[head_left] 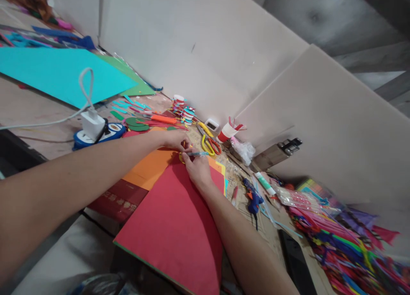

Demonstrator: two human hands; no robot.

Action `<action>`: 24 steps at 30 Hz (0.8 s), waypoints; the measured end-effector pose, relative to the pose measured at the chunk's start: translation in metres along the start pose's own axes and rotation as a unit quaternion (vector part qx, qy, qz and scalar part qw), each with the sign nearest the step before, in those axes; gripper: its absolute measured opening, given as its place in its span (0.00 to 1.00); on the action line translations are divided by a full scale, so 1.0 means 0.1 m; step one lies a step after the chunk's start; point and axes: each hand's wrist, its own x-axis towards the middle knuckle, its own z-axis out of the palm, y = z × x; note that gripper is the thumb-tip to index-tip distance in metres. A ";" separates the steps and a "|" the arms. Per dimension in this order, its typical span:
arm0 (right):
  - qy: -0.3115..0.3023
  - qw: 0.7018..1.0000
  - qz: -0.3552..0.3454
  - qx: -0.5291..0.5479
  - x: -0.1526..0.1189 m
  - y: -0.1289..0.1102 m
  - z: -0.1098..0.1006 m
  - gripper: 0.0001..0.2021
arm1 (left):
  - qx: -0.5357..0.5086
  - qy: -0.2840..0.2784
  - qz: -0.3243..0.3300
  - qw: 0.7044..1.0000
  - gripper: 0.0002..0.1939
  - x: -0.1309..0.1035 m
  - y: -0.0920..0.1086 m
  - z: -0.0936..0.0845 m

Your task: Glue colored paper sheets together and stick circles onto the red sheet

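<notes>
Bench, left side (head view): a turquoise sheet [67, 75] overlaps a green sheet [131, 75]; nearer, a white plug [92, 123] sits in a blue-edged power strip [112, 131].
Bench, beyond the hands: green paper discs [136, 124], an orange cutter [164, 119], yellow-handled pliers [206, 137] and a red-and-white cup [227, 132].
Bench, right side: a glue stick [265, 183], a blue glue gun [254, 199], a black phone [296, 261] and a heap of bright pipe cleaners [349, 252].
In the way: the left forearm crosses over the orange sheet [147, 166]; the right forearm covers part of the red sheet's right side.
Left hand [176, 140]: fingertips drawn together close to the right hand; what is in this grip, if anything, is too small to tell.
Right hand [197, 169]: grip closed on the pen, just beyond the red sheet's far end.
Pen [198, 154]: slim, clear and light blue, lying across the fingers.
Yellow piece [181, 158]: small, curved, partly hidden by the right fingers.
Red sheet [179, 226]: large, smooth, angled toward the person, green showing along its near edge.
</notes>
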 end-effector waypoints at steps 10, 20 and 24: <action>-0.006 1.000 -0.020 0.011 0.01 -0.03 -0.01 0.06 | 0.008 -0.002 0.002 1.000 0.04 0.02 -0.02 0.01; -0.020 0.999 -0.018 0.027 -0.01 -0.04 -0.05 0.07 | -0.011 0.005 0.021 1.000 0.05 0.01 -0.01 0.01; -0.018 0.999 -0.014 0.034 -0.03 -0.04 -0.06 0.07 | -0.008 0.004 0.011 1.000 0.05 0.04 -0.05 0.02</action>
